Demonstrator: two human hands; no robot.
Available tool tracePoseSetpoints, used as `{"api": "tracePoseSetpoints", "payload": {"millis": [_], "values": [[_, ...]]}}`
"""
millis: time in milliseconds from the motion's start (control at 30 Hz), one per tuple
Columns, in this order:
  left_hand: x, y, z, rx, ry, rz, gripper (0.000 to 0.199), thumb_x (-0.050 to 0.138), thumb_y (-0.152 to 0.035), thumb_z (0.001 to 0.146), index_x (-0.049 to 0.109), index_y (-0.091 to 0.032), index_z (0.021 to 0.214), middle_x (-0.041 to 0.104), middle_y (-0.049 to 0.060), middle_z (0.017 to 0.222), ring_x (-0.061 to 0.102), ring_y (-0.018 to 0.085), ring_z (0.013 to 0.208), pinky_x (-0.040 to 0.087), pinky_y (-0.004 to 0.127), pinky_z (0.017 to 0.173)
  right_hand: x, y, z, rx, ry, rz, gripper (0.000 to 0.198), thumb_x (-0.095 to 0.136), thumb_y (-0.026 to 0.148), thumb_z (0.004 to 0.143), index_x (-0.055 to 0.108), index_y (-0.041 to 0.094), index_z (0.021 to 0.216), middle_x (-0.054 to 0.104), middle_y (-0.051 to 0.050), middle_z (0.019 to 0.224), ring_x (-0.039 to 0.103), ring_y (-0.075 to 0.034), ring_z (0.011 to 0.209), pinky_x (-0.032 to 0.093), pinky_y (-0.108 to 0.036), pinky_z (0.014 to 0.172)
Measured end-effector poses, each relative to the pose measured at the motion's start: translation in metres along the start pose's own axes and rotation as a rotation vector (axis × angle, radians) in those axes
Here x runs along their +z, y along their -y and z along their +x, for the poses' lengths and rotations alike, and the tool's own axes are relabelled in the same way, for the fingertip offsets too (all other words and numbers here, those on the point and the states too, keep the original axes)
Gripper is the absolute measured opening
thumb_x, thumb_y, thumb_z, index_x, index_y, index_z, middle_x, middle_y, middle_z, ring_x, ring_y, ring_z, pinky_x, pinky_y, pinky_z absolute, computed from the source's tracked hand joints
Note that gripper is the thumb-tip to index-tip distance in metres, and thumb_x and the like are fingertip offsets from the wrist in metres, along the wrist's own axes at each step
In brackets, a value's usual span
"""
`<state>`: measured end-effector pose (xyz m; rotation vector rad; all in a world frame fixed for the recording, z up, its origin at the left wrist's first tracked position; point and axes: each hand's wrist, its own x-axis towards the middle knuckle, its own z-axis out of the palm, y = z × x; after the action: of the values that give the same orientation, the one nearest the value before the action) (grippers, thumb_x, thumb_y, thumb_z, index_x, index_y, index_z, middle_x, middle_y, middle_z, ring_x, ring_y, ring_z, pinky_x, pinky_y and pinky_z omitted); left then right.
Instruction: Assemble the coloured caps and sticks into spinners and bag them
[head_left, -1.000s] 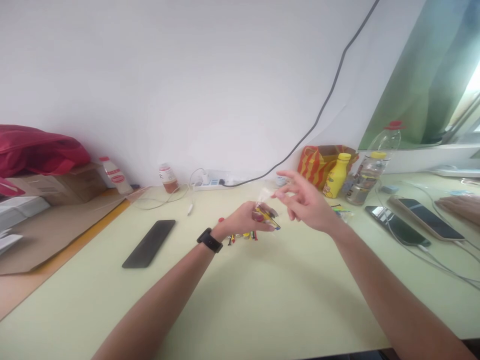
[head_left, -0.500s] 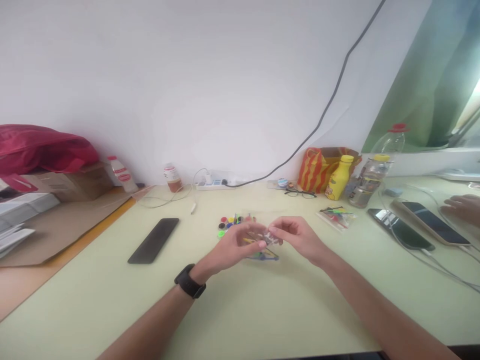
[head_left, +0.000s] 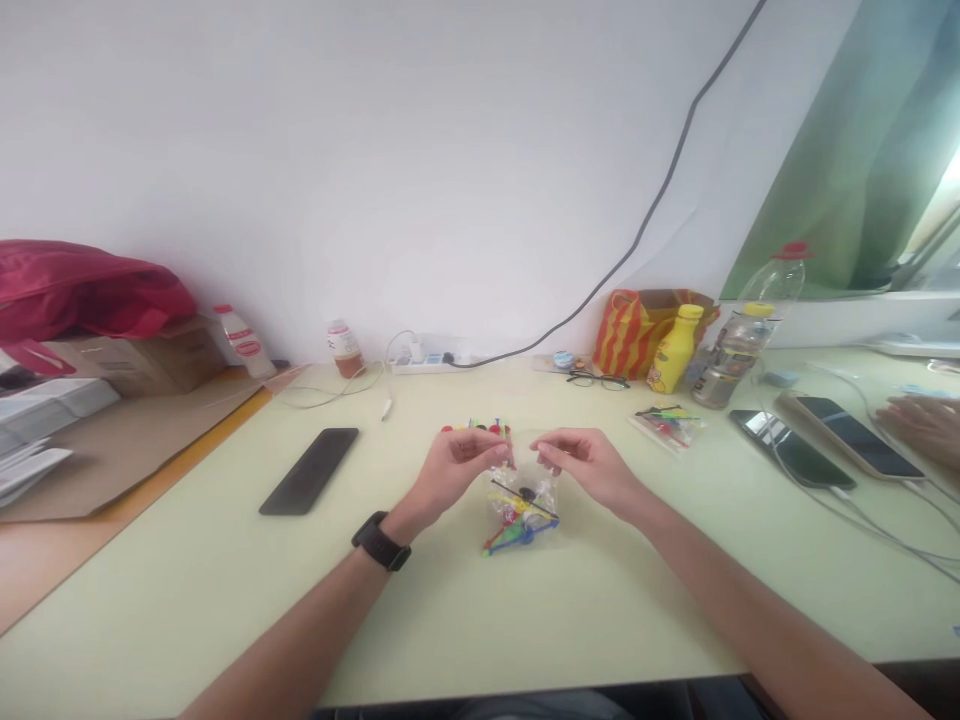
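Observation:
A clear plastic bag [head_left: 523, 510] with small coloured plastic pieces inside, including blue, yellow, green, red and black sticks, is in front of me at the middle of the table. My left hand [head_left: 457, 468] pinches with thumb and fingers at the bag's upper left edge. On the other side, my right hand [head_left: 591, 465] is pinched at its upper right edge. The fine film between my fingertips is hard to make out. Behind my left hand lie several coloured round pieces [head_left: 448, 429], partly hidden by it.
A black phone [head_left: 309, 471] lies left. Another bag of pieces [head_left: 667, 425] is to the right, before a yellow bottle [head_left: 675, 350] and a striped bag [head_left: 619, 335]. Two phones with cables [head_left: 787, 455] lie farther right, near another person's hand [head_left: 922, 425]. Glasses [head_left: 598, 380] rest at the back.
My hands have moved apart from their close position over the bunched bag. The bag now hangs or lies lower and more spread out, its coloured pieces more visible.

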<state>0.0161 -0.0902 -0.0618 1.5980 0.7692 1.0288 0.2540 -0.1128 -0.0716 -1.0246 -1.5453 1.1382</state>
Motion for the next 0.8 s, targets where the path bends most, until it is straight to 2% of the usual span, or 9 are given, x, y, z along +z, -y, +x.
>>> {"api": "tracePoseSetpoints", "payload": {"millis": [167, 367, 500, 633, 700, 800], "values": [[-0.009, 0.003, 0.003, -0.008, -0.011, -0.049, 0.025, 0.084, -0.034, 0.086, 0.080, -0.016, 0.102, 0.080, 0.009, 0.094, 0.076, 0.020, 0.083, 0.059, 0.030, 0.079, -0.003, -0.006, 0.002, -0.005, -0.011, 0.093, 0.037, 0.076, 0.048, 0.089, 0.080, 0.021, 0.114, 0.073, -0.004, 0.079, 0.065, -0.018, 0.073, 0.053, -0.034, 0.070], [-0.018, 0.000, 0.003, -0.004, 0.036, -0.036, 0.022, 0.082, -0.033, 0.087, 0.083, -0.017, 0.102, 0.081, 0.010, 0.099, 0.076, 0.024, 0.091, 0.059, 0.033, 0.084, -0.004, -0.007, 0.002, -0.015, -0.038, 0.133, 0.029, 0.077, 0.043, 0.087, 0.085, 0.021, 0.106, 0.074, -0.005, 0.077, 0.060, -0.016, 0.066, 0.053, -0.035, 0.067], [-0.022, 0.004, 0.005, -0.040, -0.005, -0.014, 0.020, 0.075, -0.032, 0.091, 0.083, -0.017, 0.101, 0.081, 0.011, 0.099, 0.075, 0.024, 0.097, 0.057, 0.032, 0.089, -0.005, -0.010, 0.003, -0.033, -0.046, 0.133, 0.026, 0.074, 0.040, 0.088, 0.086, 0.022, 0.102, 0.075, -0.007, 0.082, 0.061, -0.018, 0.069, 0.053, -0.035, 0.069], [-0.020, 0.008, 0.006, -0.061, -0.041, -0.139, 0.036, 0.061, -0.042, 0.098, 0.083, -0.014, 0.098, 0.081, 0.013, 0.097, 0.075, 0.025, 0.095, 0.057, 0.034, 0.088, -0.005, -0.010, 0.003, -0.070, -0.007, 0.172, 0.031, 0.066, 0.043, 0.093, 0.084, 0.021, 0.104, 0.077, -0.009, 0.091, 0.065, -0.020, 0.076, 0.055, -0.038, 0.075], [-0.016, 0.008, 0.006, -0.046, -0.074, -0.089, 0.035, 0.067, -0.046, 0.095, 0.082, -0.014, 0.095, 0.080, 0.012, 0.093, 0.074, 0.023, 0.089, 0.057, 0.032, 0.083, -0.004, -0.008, 0.002, -0.087, -0.010, 0.144, 0.036, 0.062, 0.048, 0.097, 0.082, 0.020, 0.104, 0.077, -0.010, 0.092, 0.066, -0.021, 0.077, 0.056, -0.039, 0.076], [-0.010, 0.008, 0.004, -0.012, -0.096, -0.011, 0.025, 0.086, -0.037, 0.082, 0.079, -0.016, 0.092, 0.079, 0.009, 0.094, 0.073, 0.020, 0.085, 0.057, 0.029, 0.078, -0.001, -0.007, 0.003, -0.080, -0.046, 0.079, 0.032, 0.067, 0.051, 0.095, 0.074, 0.021, 0.106, 0.076, -0.007, 0.087, 0.066, -0.019, 0.075, 0.056, -0.037, 0.075]]}}
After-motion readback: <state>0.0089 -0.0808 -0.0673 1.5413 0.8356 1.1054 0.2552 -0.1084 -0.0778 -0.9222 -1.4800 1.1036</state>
